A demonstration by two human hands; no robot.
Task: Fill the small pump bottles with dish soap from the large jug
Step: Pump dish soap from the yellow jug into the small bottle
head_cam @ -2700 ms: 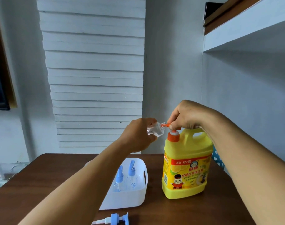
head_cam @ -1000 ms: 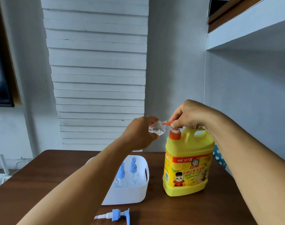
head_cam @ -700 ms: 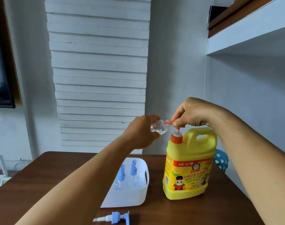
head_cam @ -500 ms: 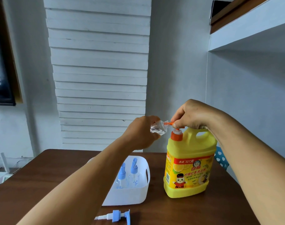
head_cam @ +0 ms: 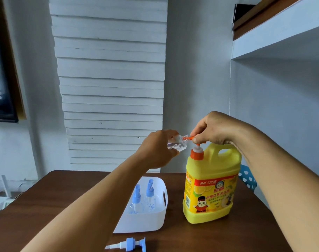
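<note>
A yellow dish soap jug [head_cam: 209, 190] stands upright on the brown table [head_cam: 227, 237], its orange pump [head_cam: 197, 153] raised on a white stem. My right hand [head_cam: 215, 129] is closed over the pump head. My left hand [head_cam: 157, 151] holds a small clear bottle [head_cam: 177, 144] tilted, its open neck touching the orange spout. Two small bottles with blue pumps [head_cam: 143, 199] stand in a white bin [head_cam: 147, 220]. A loose blue pump top [head_cam: 129, 244] lies on the table in front of the bin.
A blue stool with white dots [head_cam: 247, 179] shows behind the jug at the table's right edge. A grey wall and white slatted panel stand behind the table. A white shelf juts out at the upper right.
The jug's pump head has risen, showing its white stem, after being pressed low half a second ago. My left hand keeps the small bottle at the spout.
</note>
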